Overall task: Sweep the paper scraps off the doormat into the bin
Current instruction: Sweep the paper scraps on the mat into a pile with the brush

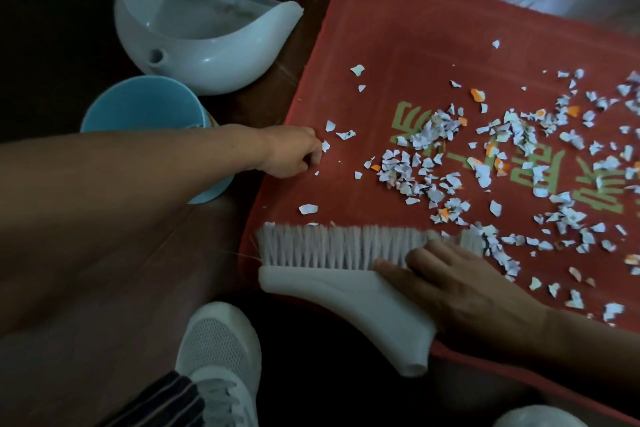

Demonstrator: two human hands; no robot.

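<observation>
A red doormat (408, 45) with green characters lies on the dark floor, strewn with many white and orange paper scraps (429, 163). My right hand (464, 291) rests on a white hand brush (346, 274), gripping it where handle meets head; its bristles lie on the mat's near edge. My left hand (294, 151) reaches to the mat's left edge, fingertips pinched at a small scrap. A blue bin (138, 104) stands left of the mat, partly hidden behind my left forearm. A white dustpan (207, 48) lies behind the bin.
My white sneaker (221, 357) is planted on the floor just in front of the brush handle, with striped trouser fabric beside it. Another white shoe tip (536, 418) shows at the bottom right. Dark floor surrounds the mat.
</observation>
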